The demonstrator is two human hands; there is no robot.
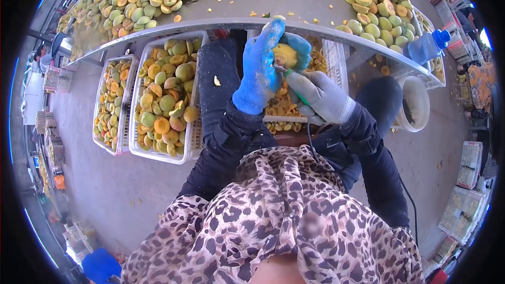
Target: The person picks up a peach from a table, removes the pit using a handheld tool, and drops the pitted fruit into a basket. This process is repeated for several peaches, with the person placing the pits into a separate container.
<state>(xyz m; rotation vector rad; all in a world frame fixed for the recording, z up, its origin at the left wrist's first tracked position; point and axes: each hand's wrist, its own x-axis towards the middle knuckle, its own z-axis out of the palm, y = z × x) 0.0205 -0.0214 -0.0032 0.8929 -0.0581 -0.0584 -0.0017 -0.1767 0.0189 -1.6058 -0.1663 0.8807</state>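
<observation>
My left hand [259, 68], in a blue glove, is closed around a yellow peach-like fruit [284, 56] whose cut, brownish middle faces me. In a grey glove, my right hand [323, 96] grips a small tool with a green handle [299, 94]. The tool's thin tip meets the fruit near its lower edge; its exact shape is too small to tell. Below both hands stands a crate [336, 66] holding orange-yellow fruit scraps [284, 104] between my knees. A dark cord [311, 144] hangs below my right hand; where it joins is hidden.
Ahead, a metal table [247, 8] carries heaps of halved fruit [131, 8]. To the left are two white crates [158, 155] of fruit on the floor. A blue-capped bottle [427, 47] is at the table's right edge, above a white bucket [418, 102].
</observation>
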